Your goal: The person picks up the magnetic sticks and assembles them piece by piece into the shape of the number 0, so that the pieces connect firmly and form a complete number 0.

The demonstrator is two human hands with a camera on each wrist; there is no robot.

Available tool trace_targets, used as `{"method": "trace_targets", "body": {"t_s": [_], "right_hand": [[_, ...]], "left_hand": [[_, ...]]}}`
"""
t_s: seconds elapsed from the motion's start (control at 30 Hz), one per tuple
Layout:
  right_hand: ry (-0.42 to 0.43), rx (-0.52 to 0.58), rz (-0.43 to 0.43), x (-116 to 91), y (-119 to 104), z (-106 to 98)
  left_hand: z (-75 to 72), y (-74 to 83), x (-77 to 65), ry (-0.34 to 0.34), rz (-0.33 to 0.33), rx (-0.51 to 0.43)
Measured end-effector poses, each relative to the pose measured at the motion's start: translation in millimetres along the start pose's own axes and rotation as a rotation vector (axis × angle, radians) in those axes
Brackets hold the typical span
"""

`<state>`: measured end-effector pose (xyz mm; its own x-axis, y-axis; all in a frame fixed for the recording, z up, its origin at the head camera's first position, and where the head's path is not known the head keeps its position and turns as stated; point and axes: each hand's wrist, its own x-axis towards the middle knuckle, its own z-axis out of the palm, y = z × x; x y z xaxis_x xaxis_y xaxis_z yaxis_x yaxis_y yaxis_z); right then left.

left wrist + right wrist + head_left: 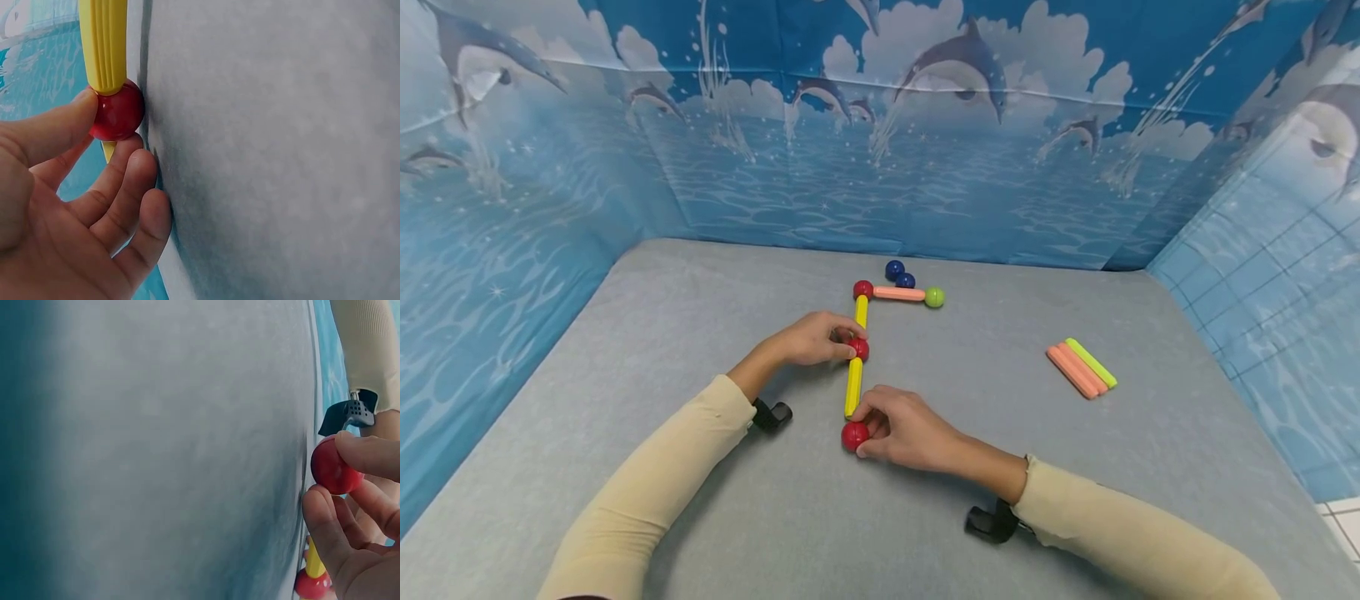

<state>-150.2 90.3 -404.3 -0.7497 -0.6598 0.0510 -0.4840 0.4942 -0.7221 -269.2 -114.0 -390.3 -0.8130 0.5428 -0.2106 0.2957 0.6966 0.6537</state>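
A chain of yellow rods and red balls runs toward the person in the head view. My left hand pinches the middle red ball between thumb and fingers. One yellow rod leads from it to the far red ball; another yellow rod points toward the person. At that rod's near end, my right hand pinches a red ball by thumb and fingertips. From the far red ball a pink rod extends right to a green ball.
Two dark blue balls lie behind the pink rod. On the right of the grey table, pink rods lie side by side with a yellow-green rod. A dolphin-print curtain stands behind the table.
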Motion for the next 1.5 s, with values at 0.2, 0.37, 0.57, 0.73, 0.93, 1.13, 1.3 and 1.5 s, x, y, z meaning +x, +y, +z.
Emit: {"method": "trace_targets", "body": {"t_s": [0.2,0.37,0.57,0.73,0.93,1.13,1.3,1.5], "right_hand": [[0.021,-0.002,0.003,4,-4,2],[0.023,-0.014,0.018,7,-4,3],[0.025,-0.04,0.046,10,-6,4],[0.025,-0.054,0.044,13,-7,4],[0.024,-0.049,0.048,16,-8,3],[0.019,-0.056,0.044,15,-6,2],[-0.011,-0.049,0.064,10,-2,-5],[0.018,-0.09,0.163,-10,14,-32]], "left_hand": [[-0.7,-0.2,0.5,0.003,0.017,-0.001],[-0.4,-0.3,0.5,0.006,0.025,0.001],[-0.4,-0.6,0.2,0.01,0.039,0.011],[-0.2,-1.1,-0.4,0.019,0.042,0.004],[0.1,-1.6,-1.0,0.033,0.037,-0.013],[1.3,-1.2,-0.4,0.039,0.027,-0.019],[2.7,-4.9,-0.8,0.045,0.036,-0.018],[4.6,-8.3,-18.8,0.113,0.059,0.015]]}}
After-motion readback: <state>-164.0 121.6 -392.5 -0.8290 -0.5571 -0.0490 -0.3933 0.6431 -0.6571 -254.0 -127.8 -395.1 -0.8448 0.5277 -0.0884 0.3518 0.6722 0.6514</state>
